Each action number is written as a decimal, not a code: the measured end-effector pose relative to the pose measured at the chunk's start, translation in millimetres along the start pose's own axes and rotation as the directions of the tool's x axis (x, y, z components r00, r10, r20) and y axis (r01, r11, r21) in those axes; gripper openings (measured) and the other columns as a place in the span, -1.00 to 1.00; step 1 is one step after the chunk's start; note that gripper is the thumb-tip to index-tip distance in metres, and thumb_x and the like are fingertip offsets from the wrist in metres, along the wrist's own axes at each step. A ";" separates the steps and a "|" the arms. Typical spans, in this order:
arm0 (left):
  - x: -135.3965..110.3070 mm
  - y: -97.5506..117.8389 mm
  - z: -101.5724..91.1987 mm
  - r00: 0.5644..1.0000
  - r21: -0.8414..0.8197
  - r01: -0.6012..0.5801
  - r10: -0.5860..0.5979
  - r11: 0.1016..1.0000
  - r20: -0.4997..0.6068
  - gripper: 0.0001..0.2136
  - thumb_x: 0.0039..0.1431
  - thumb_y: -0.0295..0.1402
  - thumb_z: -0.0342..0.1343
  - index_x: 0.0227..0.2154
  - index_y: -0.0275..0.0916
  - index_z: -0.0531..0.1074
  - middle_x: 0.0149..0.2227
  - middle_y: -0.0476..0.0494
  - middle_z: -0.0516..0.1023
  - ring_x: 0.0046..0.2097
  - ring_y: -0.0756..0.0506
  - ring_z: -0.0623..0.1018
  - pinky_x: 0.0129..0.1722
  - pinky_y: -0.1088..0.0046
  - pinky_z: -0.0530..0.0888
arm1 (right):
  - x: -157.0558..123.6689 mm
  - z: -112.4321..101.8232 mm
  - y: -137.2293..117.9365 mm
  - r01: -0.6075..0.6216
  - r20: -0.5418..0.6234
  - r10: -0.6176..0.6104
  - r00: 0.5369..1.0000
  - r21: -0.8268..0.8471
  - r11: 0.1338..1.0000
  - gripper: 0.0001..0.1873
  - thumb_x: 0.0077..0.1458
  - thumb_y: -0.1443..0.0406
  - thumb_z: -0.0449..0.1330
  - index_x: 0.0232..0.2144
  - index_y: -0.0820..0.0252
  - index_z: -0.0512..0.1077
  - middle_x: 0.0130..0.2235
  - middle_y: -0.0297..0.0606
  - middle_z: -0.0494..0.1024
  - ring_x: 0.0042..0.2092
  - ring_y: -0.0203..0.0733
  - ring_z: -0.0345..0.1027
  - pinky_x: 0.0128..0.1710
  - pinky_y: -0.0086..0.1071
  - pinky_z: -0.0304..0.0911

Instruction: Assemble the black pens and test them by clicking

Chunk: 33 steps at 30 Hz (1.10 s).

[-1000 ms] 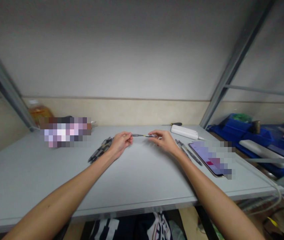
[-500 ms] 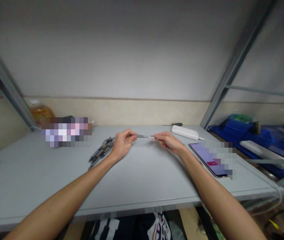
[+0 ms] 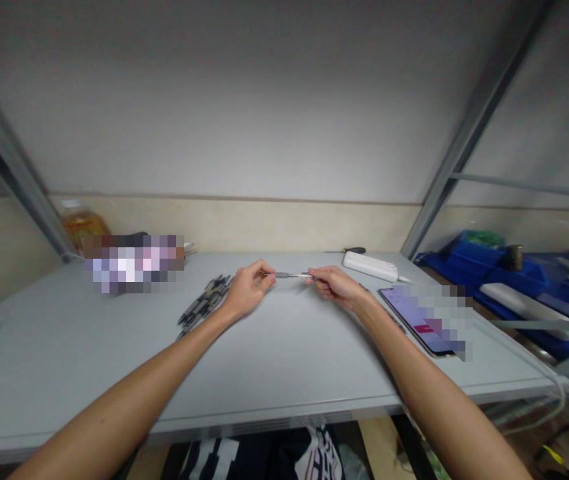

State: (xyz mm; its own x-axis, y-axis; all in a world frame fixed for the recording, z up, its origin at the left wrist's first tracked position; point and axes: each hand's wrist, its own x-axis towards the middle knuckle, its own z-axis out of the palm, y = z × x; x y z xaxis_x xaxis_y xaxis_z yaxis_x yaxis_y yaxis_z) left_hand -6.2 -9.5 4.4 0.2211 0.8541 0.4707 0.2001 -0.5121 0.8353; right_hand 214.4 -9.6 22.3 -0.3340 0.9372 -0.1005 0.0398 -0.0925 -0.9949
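The left hand (image 3: 249, 288) pinches a grey, pen-like piece (image 3: 282, 275) held level between both hands; the right hand (image 3: 337, 285) pinches its thin, shiny end (image 3: 300, 275), possibly a separate part. Keeping both in one straight line should prevent bending. Slender dark pens (image 3: 204, 305) lie heaped on the smooth counter (image 3: 284, 360).

The wall (image 3: 264, 133) is grey across the upper frame, with a cream band (image 3: 289, 227) at mid-height. The pale grey table (image 3: 284, 360) spans the lower half. The left post (image 3: 24, 177) and right post (image 3: 444, 173) converge downward. A rail (image 3: 529, 186) runs from the latter to the right edge. Light dims toward the upper corners.
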 end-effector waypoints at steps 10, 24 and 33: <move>-0.2 -3.9 -0.8 0.932 0.170 0.087 -0.140 0.982 0.333 -0.69 0.13 -0.18 -0.11 -0.56 -0.26 0.34 -0.65 0.03 0.29 -0.58 0.04 0.27 -0.55 0.54 0.17 | -1.0 6.6 0.2 0.123 -0.049 -0.135 0.990 -0.202 0.972 -0.65 -0.10 0.06 0.19 -0.56 0.27 0.35 -0.72 -0.56 0.01 -0.67 -0.46 -0.18 -0.67 -0.47 -0.27; -5.5 8.0 8.5 0.997 0.493 -0.018 -0.021 0.870 0.074 -0.76 0.08 -0.40 -0.07 -0.46 -0.33 0.51 -0.62 -0.03 0.41 -0.55 0.04 0.29 -0.51 0.53 0.15 | -3.8 6.0 -2.5 0.128 -0.011 -0.140 0.990 -0.352 0.927 -0.62 -0.03 0.07 0.11 -0.51 0.32 0.44 -0.74 -0.53 0.01 -0.66 -0.45 -0.21 -0.64 -0.45 -0.30; -3.7 6.8 8.3 0.991 0.534 -0.035 -0.039 0.845 0.126 -0.76 0.12 -0.36 -0.08 -0.46 -0.31 0.48 -0.63 0.00 0.37 -0.54 0.03 0.29 -0.50 0.52 0.13 | -2.9 6.4 -1.9 0.060 -0.057 -0.076 0.995 -0.245 0.968 -0.66 -0.06 0.10 0.14 -0.52 0.31 0.43 -0.76 -0.56 -0.02 -0.68 -0.45 -0.26 -0.67 -0.45 -0.30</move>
State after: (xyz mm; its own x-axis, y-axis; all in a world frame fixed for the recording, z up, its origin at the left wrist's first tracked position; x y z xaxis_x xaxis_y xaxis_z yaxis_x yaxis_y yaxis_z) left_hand 2.3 -16.9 5.9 0.3318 0.8551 0.3985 0.6711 -0.5108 0.5374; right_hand 209.2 -14.3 24.5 -0.2817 0.9592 -0.0237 0.2493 0.0493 -0.9672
